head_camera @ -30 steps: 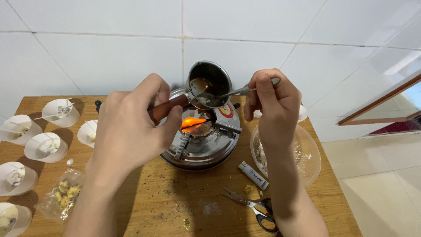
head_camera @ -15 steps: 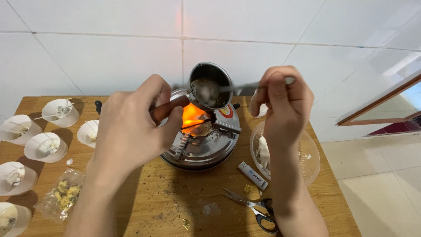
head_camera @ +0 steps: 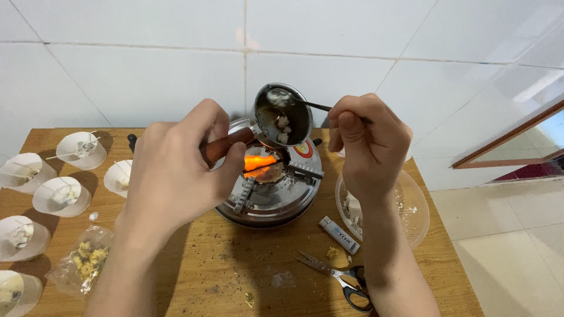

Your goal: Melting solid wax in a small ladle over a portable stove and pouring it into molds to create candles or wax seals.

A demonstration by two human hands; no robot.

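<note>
- Left hand (head_camera: 176, 170): clenched around the brown wooden handle (head_camera: 226, 145) of a small metal pot (head_camera: 282, 116), knuckles up, forearm rising from the lower left edge.
- Right hand (head_camera: 370, 147): fingers curled and pinched on the thin stem of a metal spoon (head_camera: 291, 100), wrist bent, forearm coming up from the bottom right.
- Spoon bowl: dipped inside the pot at its far rim, with a pale lump in it.
- Pot: held tilted toward the camera, just above the flame; dark inside, with a few whitish lumps near the bottom.
- Below the pot: a round silvery burner (head_camera: 270, 188) with an orange flame (head_camera: 261, 164), set on the wooden table (head_camera: 194, 276).
- Just right of the burner: a clear bowl (head_camera: 414, 208) with white bits, partly hidden behind the right wrist.
- In front of the burner: a small white lighter (head_camera: 339, 235) and black-handled scissors (head_camera: 341, 277), lying apart.
- On the left: several white cups (head_camera: 61, 196) with wicks and pale contents, and a clear bag (head_camera: 82, 267) of yellowish dried bits near the left forearm.
</note>
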